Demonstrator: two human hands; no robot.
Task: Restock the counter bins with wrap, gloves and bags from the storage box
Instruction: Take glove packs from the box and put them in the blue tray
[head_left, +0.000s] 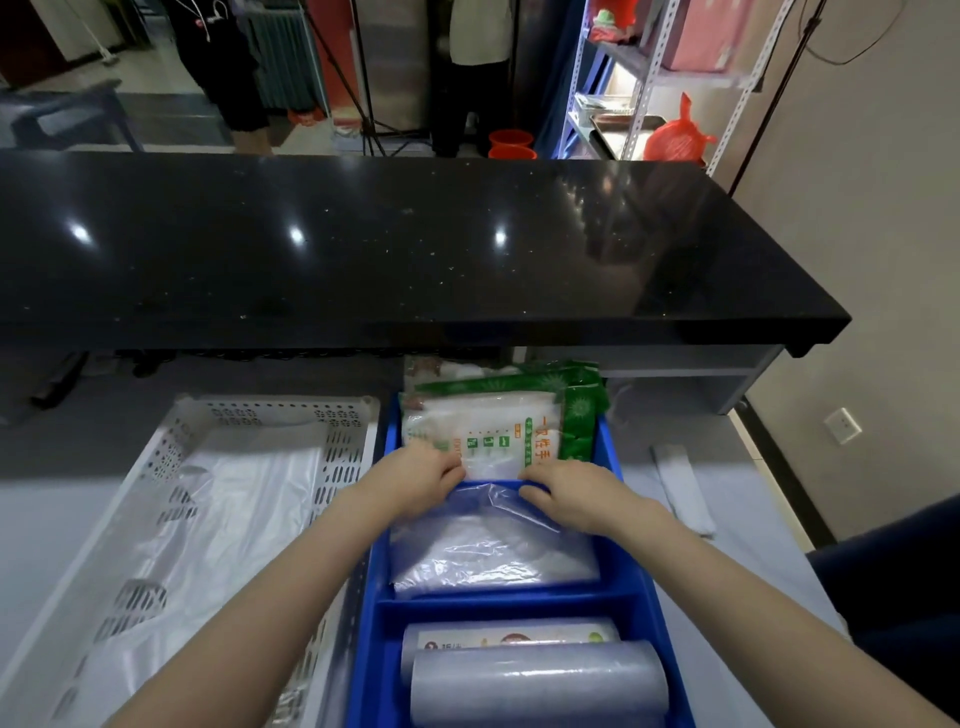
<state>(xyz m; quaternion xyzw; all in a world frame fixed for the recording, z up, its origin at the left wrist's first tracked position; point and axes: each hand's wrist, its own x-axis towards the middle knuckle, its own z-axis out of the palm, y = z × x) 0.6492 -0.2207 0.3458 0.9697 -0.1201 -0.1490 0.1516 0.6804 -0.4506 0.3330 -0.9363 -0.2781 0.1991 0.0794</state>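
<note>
A blue divided bin (382, 587) stands in front of me. Its far compartment holds packs of gloves (488, 426) in white and green wrappers, standing on edge. In the middle compartment lies a stack of clear plastic bags (493, 551). The near compartment holds two rolls of wrap (535, 680). My left hand (423, 480) and my right hand (569, 493) both pinch the far edge of the bag stack at the divider, just below the glove packs. A white perforated storage box (343, 467) sits to the left, with white plastic bags (218, 519) lying flat inside.
A black polished countertop (415, 249) runs across above the bin. A flat pale object (683, 488) lies on the grey surface to the right. Metal shelving with a red bag (675, 135) stands at the back right, and a person (228, 62) stands behind the counter.
</note>
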